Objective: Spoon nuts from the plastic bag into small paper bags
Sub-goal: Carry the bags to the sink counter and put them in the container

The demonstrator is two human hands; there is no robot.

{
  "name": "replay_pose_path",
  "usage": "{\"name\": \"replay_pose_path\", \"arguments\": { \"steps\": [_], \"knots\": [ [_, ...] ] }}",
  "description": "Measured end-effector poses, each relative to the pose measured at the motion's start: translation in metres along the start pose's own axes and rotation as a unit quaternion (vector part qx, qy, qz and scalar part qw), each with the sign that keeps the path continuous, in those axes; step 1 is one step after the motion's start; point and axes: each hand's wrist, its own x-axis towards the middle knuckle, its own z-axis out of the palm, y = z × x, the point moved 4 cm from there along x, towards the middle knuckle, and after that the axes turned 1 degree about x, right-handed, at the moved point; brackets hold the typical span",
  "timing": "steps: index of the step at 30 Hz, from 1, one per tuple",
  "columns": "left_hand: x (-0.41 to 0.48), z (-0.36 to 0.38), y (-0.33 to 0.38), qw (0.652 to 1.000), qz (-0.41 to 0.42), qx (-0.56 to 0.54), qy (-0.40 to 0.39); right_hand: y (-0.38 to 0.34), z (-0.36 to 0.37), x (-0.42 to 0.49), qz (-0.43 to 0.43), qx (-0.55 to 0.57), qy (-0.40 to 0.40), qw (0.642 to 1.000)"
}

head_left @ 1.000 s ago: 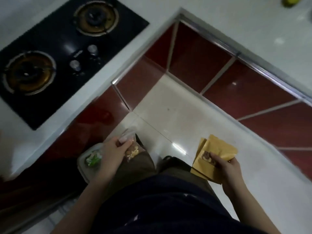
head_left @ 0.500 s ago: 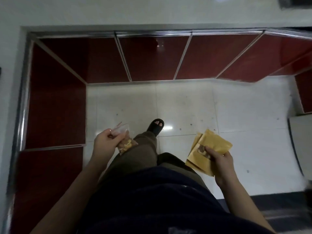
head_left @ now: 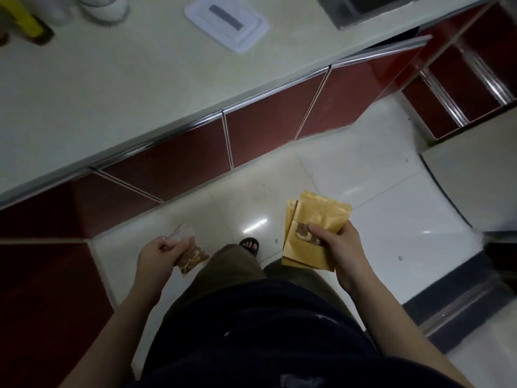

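My left hand grips a clear plastic bag by its top; brown nuts fill its lower part and it hangs beside my left leg. My right hand holds a small stack of yellow-brown paper bags fanned upward. The thumb presses on the front bag's clear window, where nuts show. Both hands are at waist height above the floor. No spoon is in view.
A pale countertop runs across the top left over dark red cabinet doors. On it lie a white lidded container, pale jars and a yellow-topped bottle. A sink corner is top right. Glossy white floor tiles lie below.
The view has swung from the stove corner across the cabinets to this counter. Both hands keep the same hold on their bags; my foot has stepped forward.
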Motion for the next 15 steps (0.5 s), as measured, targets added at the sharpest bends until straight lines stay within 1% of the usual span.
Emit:
{"name": "replay_pose_path", "arguments": {
  "steps": [4,7,10,15],
  "knots": [
    [0.031,0.037,0.065,0.998,0.030,0.014,-0.055,-0.019,-0.036,0.025,0.008,0.025,0.057,0.998],
    [0.049,0.077,0.120,0.994,0.056,0.026,-0.089,-0.024,-0.081,0.043,0.027,0.065,0.109,0.992],
    [0.059,0.122,0.174,0.989,0.084,0.028,-0.117,-0.028,-0.128,0.065,0.046,0.091,0.142,0.985],
    [0.057,0.188,0.247,0.988,0.103,0.001,-0.112,-0.048,-0.199,0.108,0.083,0.099,0.162,0.978]
  ]
}}
